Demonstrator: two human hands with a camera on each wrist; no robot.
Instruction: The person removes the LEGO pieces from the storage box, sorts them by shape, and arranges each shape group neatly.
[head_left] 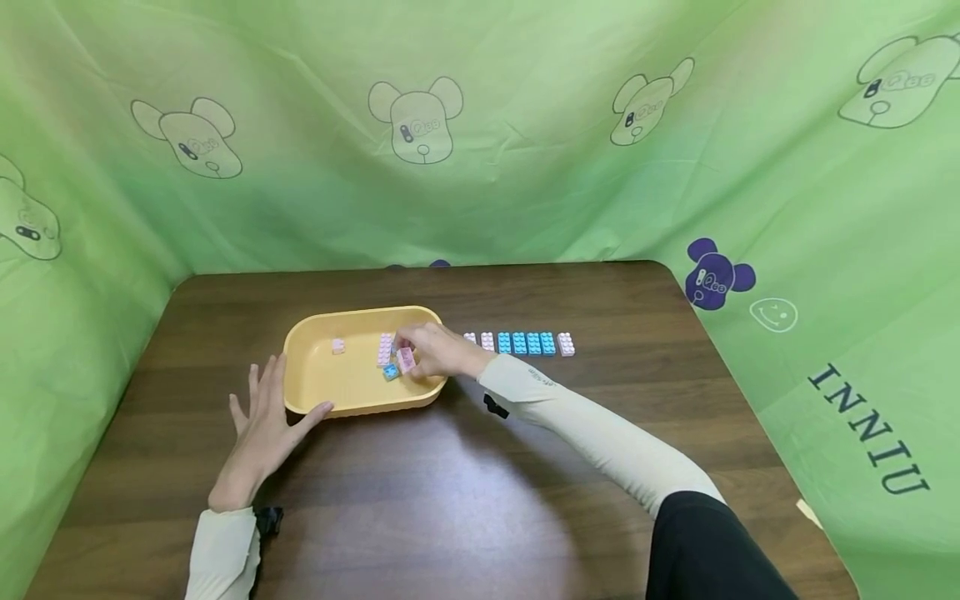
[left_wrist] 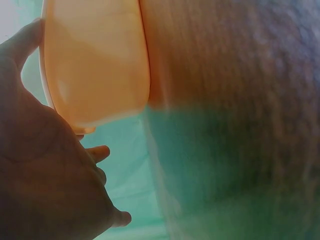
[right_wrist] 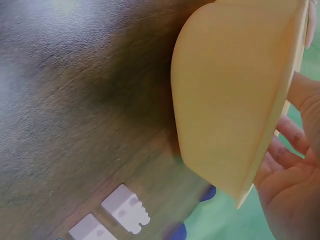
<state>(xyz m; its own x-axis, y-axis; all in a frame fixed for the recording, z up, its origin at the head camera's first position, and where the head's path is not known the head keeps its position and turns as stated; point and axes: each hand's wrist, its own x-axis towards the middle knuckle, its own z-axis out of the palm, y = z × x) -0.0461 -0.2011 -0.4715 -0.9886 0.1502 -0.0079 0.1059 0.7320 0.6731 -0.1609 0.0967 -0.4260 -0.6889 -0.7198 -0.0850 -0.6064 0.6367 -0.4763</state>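
A yellow tray (head_left: pixel 330 400) stands on the table. Around its left end my left hand (head_left: pixel 264 429) spreads its fingers, thumb at the front rim and fingertips beside the left wall. My right hand (head_left: pixel 442 350) reaches over the tray's right end, fingers bent down among the toy building bricks there. A pink brick (head_left: pixel 406 360) shows between its thumb and fingers; I cannot tell whether they grip it. Next to it are a light pink brick (head_left: pixel 385 349) and a blue brick (head_left: pixel 391 372). In the right wrist view the tray wall (right_wrist: pixel 225 100) hides the fingertips.
A small pink brick (head_left: pixel 338 346) sits apart in the tray's left half. Right of the tray, a row on the table holds pink bricks, several blue bricks (head_left: pixel 519 343) and a pink brick (head_left: pixel 566 344) at its right end. A green printed curtain (head_left: pixel 420 208) surrounds the table.
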